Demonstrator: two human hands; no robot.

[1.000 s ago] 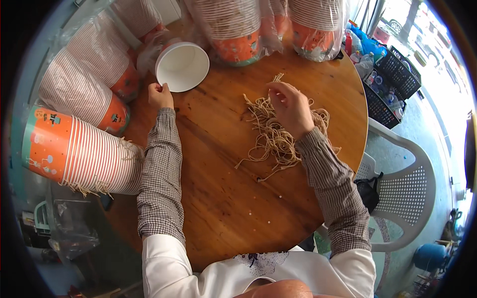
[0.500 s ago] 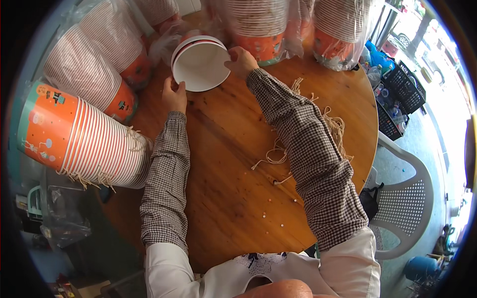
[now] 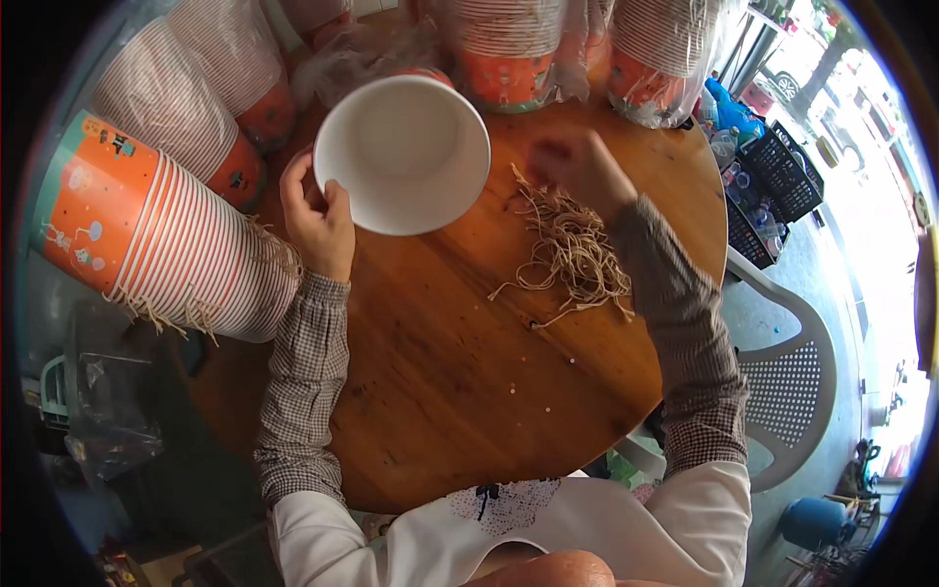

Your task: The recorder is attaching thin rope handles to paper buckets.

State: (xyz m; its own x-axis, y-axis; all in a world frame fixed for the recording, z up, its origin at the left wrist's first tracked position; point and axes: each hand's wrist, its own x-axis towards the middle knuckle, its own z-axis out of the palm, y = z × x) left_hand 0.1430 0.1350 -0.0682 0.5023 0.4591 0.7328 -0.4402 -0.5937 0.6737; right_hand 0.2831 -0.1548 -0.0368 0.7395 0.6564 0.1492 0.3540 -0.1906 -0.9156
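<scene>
My left hand (image 3: pixel 321 223) grips the left rim of a round paper bucket (image 3: pixel 406 161), thumb over its edge. Its white inside faces me, and a bit of orange outer wall shows at the back. My right hand (image 3: pixel 589 174) is apart from the bucket, above the far end of a tangled pile of beige strings (image 3: pixel 579 256). Motion smears its fingers, so I cannot tell what they hold. By my left forearm lies a long nested stack of orange paper buckets (image 3: pixel 186 230), with strings hanging at its rim end.
Plastic-wrapped bucket stacks (image 3: pixel 164 108) line the left and far edges of the wooden table (image 3: pixel 440 372). A crumpled clear bag (image 3: pixel 367 54) lies behind the bucket. Small pale bits dot the tabletop. A white plastic chair (image 3: pixel 782 391) and black crates (image 3: pixel 778 176) stand beyond the right edge.
My left hand has brought one bucket nearer to me, away from the others it was nested with. My right hand has let go of the rim and moved right, towards the strings.
</scene>
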